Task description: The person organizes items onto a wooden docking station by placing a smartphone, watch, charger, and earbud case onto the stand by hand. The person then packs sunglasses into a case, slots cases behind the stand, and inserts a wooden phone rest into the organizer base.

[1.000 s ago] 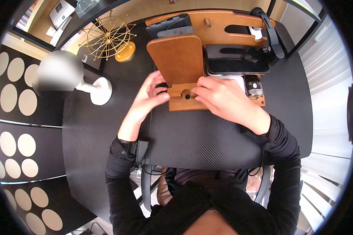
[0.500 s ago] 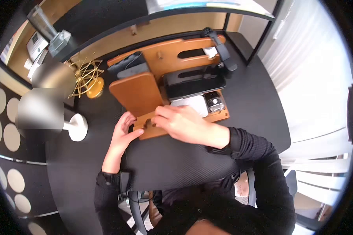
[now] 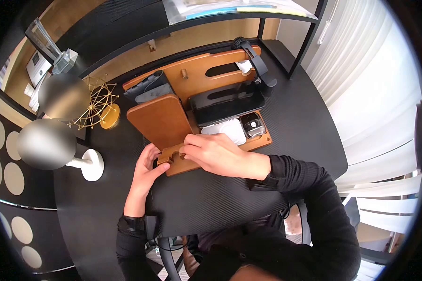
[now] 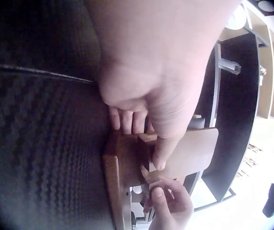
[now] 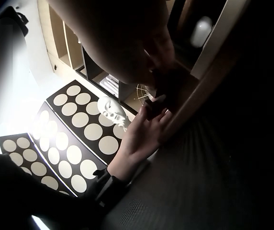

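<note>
A brown wooden desk organizer (image 3: 185,166) stands on the desk, with an upright wooden panel (image 3: 159,121) and a notched wooden ledge (image 3: 165,157) at its foot. My left hand (image 3: 144,174) holds the ledge's left end, thumb on the front and the other fingers round the side. In the left wrist view its thumb (image 4: 160,160) presses against the wood. At the ledge's other end, just right of the notch, the curled fingers of my right hand (image 3: 219,153) pinch the ledge. The back of that hand hides part of the ledge in the head view.
Behind my right hand are a white case (image 3: 226,130), a watch (image 3: 253,125) and a black glasses case (image 3: 227,104). Headphones (image 3: 257,63) hang on the organizer's back board. A white lamp base (image 3: 93,165) and a gold wire wheel ornament (image 3: 109,116) stand left. A shelf (image 3: 126,52) spans the back.
The head view has turned, so the organizer and both hands appear farther left and lower. Both hands have stayed at the ledge, the right one still beside the notch.
</note>
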The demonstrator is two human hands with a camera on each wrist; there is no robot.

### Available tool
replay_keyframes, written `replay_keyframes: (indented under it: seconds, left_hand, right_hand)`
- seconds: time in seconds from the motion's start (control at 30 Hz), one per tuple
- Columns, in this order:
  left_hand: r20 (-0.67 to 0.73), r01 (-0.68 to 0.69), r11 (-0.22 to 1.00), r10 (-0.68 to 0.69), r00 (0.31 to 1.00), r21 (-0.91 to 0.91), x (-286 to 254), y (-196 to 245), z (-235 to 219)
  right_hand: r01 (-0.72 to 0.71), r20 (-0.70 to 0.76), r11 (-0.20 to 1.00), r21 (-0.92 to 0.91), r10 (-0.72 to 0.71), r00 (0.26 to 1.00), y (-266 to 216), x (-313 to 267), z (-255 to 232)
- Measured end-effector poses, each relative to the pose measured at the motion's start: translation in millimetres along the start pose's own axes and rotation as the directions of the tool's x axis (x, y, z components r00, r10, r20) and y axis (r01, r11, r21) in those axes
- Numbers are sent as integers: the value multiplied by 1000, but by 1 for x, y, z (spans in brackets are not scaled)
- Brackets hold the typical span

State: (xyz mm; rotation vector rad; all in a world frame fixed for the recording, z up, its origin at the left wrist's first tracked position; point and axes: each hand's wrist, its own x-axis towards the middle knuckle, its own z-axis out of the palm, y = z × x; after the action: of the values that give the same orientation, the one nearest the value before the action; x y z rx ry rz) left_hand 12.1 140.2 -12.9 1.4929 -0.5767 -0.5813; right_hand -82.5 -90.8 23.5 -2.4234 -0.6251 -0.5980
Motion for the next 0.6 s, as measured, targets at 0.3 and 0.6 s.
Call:
replay_keyframes:
  seconds: [0.3, 0.6]
  left_hand:
    - [-13, 18, 1000, -18, 1000, 10, -1, 4, 2]
    - [-45, -48, 994, 53, 998, 98, 0, 0, 6]
  right_hand:
    - [-9, -34, 1000, -12, 8, 999, 2, -3, 3]
    - [-79, -14, 997, -4, 79, 997, -2, -2, -6]
